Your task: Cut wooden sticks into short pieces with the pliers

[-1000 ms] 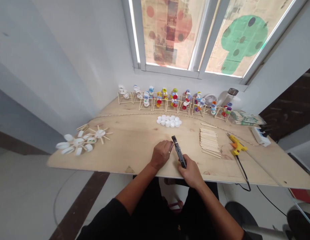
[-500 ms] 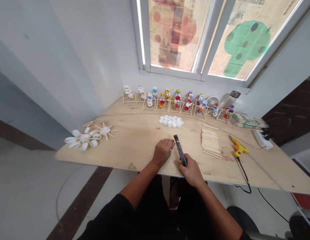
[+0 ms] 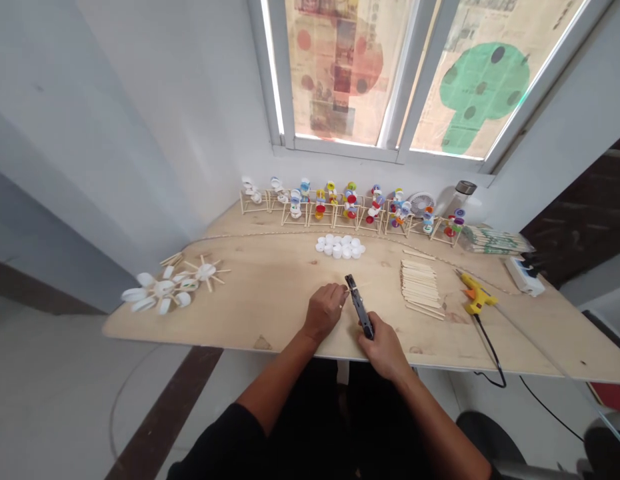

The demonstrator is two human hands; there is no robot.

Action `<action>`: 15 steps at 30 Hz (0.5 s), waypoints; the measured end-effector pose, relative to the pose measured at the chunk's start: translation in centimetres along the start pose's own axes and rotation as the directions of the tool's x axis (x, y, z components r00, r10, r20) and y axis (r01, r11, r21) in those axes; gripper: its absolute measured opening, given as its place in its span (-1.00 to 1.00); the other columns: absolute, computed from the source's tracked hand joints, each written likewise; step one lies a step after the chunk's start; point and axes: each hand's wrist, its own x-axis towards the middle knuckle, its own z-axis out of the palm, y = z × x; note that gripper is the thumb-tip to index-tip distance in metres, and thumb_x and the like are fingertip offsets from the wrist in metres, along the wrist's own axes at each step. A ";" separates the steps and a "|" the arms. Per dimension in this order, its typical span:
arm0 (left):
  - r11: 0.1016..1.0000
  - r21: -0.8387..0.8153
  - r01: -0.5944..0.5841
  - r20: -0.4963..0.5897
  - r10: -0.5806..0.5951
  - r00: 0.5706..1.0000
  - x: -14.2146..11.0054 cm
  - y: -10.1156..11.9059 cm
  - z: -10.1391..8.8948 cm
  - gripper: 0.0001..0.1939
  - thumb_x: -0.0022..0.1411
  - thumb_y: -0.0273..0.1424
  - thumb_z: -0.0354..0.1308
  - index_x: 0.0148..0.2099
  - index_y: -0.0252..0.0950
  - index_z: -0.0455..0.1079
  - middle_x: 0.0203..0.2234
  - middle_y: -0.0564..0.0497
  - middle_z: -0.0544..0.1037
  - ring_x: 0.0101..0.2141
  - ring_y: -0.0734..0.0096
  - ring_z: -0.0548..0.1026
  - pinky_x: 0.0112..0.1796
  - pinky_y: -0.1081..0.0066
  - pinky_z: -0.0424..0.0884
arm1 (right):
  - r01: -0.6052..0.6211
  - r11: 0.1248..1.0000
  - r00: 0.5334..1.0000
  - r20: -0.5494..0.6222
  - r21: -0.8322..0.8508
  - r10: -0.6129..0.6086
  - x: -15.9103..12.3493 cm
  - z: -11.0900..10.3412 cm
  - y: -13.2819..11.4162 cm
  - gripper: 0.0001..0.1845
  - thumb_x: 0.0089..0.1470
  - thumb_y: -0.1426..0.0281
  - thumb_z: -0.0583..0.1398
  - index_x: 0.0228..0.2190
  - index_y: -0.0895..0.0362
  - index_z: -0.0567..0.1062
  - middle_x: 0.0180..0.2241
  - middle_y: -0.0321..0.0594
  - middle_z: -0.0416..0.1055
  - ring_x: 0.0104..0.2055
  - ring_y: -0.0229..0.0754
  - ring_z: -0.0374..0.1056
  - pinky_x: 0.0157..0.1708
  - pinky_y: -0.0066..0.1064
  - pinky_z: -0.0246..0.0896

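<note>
My left hand [image 3: 326,308] is closed, its fingertips pinching a thin wooden stick [image 3: 361,287]. The stick crosses the head of a pair of dark pliers [image 3: 359,305], and its free end pokes out on the right. My right hand [image 3: 385,343] is wrapped around the lower end of the pliers, which point up and away from me. Whether the jaws press on the stick is too small to tell. Just beyond my hands sits a cluster of white bottle caps [image 3: 343,248]. To the right of the pliers lies a row of wooden sticks [image 3: 420,285].
Wheels of sticks and white caps [image 3: 163,290] lie at the left. Small stick frames with coloured caps [image 3: 351,207] line the back wall. On the right are a yellow glue gun [image 3: 477,295], a power strip [image 3: 525,277], bagged sticks [image 3: 495,239] and a bottle [image 3: 461,199].
The stick now shows sticking out to the right of the pliers' head, where it was not visible before. Both hands keep nearly the same place; the camera view has shifted slightly.
</note>
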 end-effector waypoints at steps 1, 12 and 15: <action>1.000 -0.003 -0.001 0.002 0.001 1.000 0.0 0.0 0.0 -0.74 0.28 -0.39 -0.17 -0.36 -0.31 0.29 -0.55 -0.01 0.38 -0.50 0.42 0.33 -0.44 0.42 0.21 | -0.005 1.000 1.000 0.002 -0.007 0.005 0.0 0.0 0.0 -0.87 -0.12 0.51 0.08 -0.41 0.10 0.30 -0.49 -0.30 0.38 -0.44 -0.22 0.27 -0.45 -0.50 0.00; 1.000 -0.023 0.005 -0.005 -0.005 1.000 -0.3 0.0 -0.4 -0.74 0.30 -0.42 -0.21 -0.26 -0.34 0.29 -0.58 0.00 0.36 -0.51 0.40 0.31 -0.46 0.40 0.19 | -0.045 0.991 0.998 0.044 -0.123 0.051 0.0 -0.3 -0.9 -0.88 -0.08 0.45 0.09 -0.39 0.08 0.29 -0.57 -0.32 0.30 -0.52 -0.21 0.20 -0.52 -0.46 -0.15; 1.000 -0.028 0.007 0.013 -0.007 1.000 -0.5 -0.1 -0.3 -0.75 0.29 -0.43 -0.20 -0.24 -0.35 0.29 -0.58 -0.01 0.36 -0.51 0.39 0.31 -0.46 0.39 0.19 | -0.069 0.986 0.996 0.041 -0.152 0.076 0.1 0.0 -0.8 -0.88 -0.09 0.44 0.09 -0.39 0.08 0.28 -0.58 -0.31 0.28 -0.53 -0.21 0.18 -0.53 -0.44 -0.21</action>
